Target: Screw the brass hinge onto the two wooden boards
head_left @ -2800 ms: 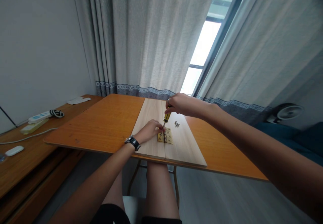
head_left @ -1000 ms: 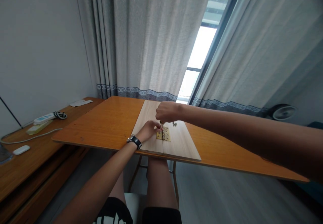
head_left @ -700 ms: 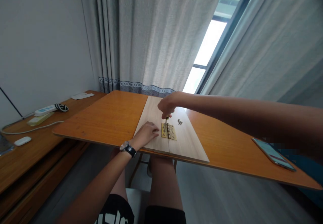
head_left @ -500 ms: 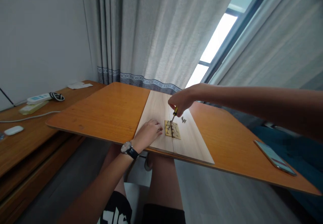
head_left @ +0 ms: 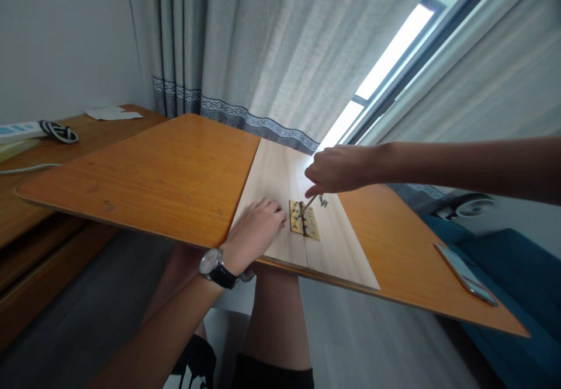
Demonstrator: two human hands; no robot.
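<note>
A brass hinge (head_left: 311,226) lies across the seam between two pale wooden boards (head_left: 337,254) on the orange table. My right hand (head_left: 335,170) is wrapped round a screwdriver (head_left: 309,204), whose handle is hidden in the fist. The slanted shaft runs down to the hinge's left leaf; I cannot tell exactly which hole or screw the tip meets. My left hand (head_left: 258,222) rests on the left board, fingers slightly bent and holding nothing, just left of the hinge. Several loose screws (head_left: 323,201) lie on the right board beyond the hinge.
The orange table (head_left: 175,184) stretches out on both sides of the boards. A phone (head_left: 465,275) lies near its right end. At left, a desk (head_left: 92,135) bears papers, a cable and a power strip (head_left: 21,132). Curtains hang behind the table.
My right hand has turned over the screwdriver, so its yellow handle no longer shows and the shaft leans more. The left hand stays beside the hinge. The camera view has shifted.
</note>
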